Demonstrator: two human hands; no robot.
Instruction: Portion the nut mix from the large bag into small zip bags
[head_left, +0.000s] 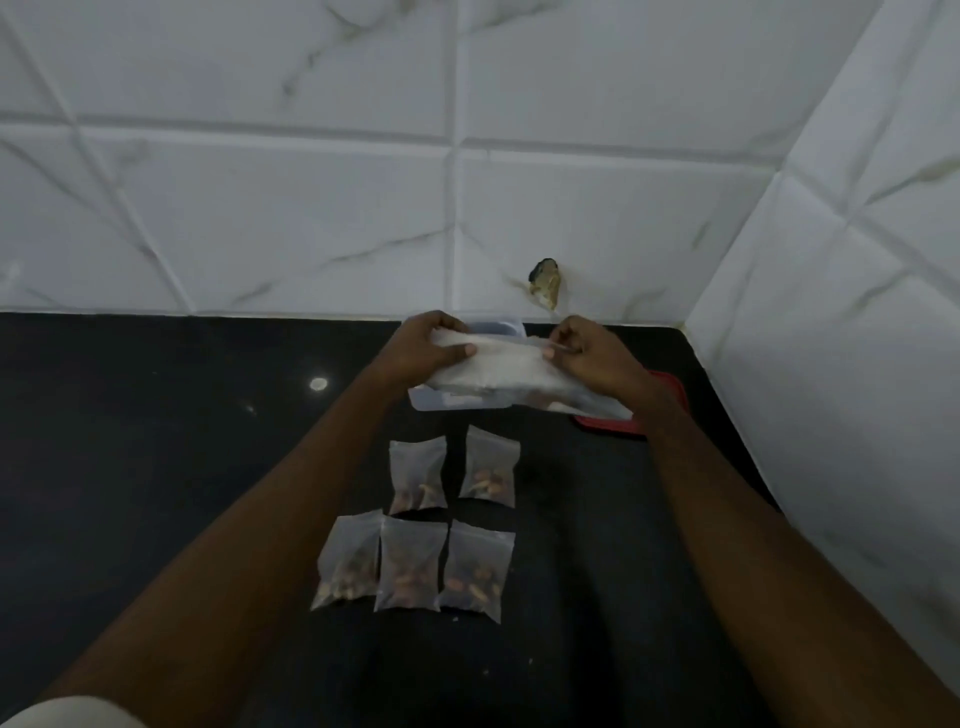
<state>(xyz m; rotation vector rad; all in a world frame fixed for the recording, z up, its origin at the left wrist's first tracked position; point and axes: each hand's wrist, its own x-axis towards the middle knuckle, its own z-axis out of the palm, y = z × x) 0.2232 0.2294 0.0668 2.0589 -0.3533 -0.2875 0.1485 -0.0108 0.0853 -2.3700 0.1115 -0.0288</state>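
Nearest me on the black worktop (156, 467) lie five small zip bags, each with a portion of nut mix in its lower half. Three sit side by side in the near row (413, 564), edges touching or overlapping, and two lie just beyond them (418, 475). I cannot tell whether their zips are pressed closed. I see no empty small bag anywhere, so I judge the portioning is largely done, perhaps finished.

Farther out, both forearms reach forward to the large bag (498, 369), which is held up across a clear tub (447, 402). A red lid (660, 410) lies by the tub's right side. The bag looks pale and fairly flat, and how much mix remains inside I cannot make out.

The left grip (431, 345) is clamped on the bag's upper left edge, thumb on the front and fingers curled over the top. The right grip (592, 358) pinches the same top edge nearer the right. The two thumbs face each other along the strip, which reads to me as working the zip, likely sealing it.
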